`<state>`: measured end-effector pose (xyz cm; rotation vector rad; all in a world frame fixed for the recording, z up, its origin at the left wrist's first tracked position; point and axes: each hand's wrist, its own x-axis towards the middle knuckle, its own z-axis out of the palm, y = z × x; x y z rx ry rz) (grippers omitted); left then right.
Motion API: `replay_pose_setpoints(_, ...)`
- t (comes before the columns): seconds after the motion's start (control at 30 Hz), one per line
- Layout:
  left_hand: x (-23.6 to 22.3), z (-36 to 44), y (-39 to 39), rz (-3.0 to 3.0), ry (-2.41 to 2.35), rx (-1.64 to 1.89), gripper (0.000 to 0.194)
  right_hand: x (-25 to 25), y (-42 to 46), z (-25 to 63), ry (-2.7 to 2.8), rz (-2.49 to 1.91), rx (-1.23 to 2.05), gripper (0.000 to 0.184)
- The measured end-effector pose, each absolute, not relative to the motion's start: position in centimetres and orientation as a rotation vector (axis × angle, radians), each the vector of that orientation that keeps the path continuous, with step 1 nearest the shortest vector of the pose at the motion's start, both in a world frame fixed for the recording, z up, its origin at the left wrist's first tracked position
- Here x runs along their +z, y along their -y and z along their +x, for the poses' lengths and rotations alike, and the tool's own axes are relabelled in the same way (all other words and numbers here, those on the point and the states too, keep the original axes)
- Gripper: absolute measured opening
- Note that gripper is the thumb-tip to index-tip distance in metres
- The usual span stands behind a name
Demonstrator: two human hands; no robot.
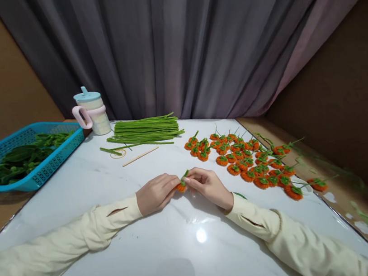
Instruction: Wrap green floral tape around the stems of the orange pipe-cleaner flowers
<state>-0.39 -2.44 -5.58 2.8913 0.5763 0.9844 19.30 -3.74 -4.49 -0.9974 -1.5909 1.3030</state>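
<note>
Both hands meet at the middle of the frame over the white table (137, 268). There, a small orange pumpkin (180, 187) with a green stem (186, 173) sits between the fingertips. The left hand (158, 193) has its fingers closed around the orange side, though their far tips are hidden; the right hand (209, 186) pinches the green top between thumb and forefinger, the other fingers curled.

The likeliest trouble is a slip: the piece is small and only fingertips bear it, so an uneven pull could twist the top or let the body drop. Its soft-looking fuzz could also flatten under a hard squeeze. A second risk lies right of centre — a wide swing of the right forearm could catch the thin stems of the crowded pumpkins (248, 176) and drag several along. One pumpkin (317, 184) at the right lies at the table's edge, perhaps past it, so a nudge might send it off.

For moving, the lower middle of the frame gives the most bare tabletop. Upward, room narrows: a wooden stick (140, 157) lies left of centre, and beyond it the green sticks (147, 129) are stacked near the curtain (164, 45). At upper left, the cup (101, 123) and blue basket (36, 182) hem that corner — reaching there calls for care.
</note>
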Motion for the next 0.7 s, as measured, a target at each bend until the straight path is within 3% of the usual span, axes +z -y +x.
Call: replay_pose_setpoints(0.7,-5.38,-0.51,2.5,2.835,-0.525,1.069,0.025,-4.75,3.65,19.38,1.631,-0.93,1.296,0.026)
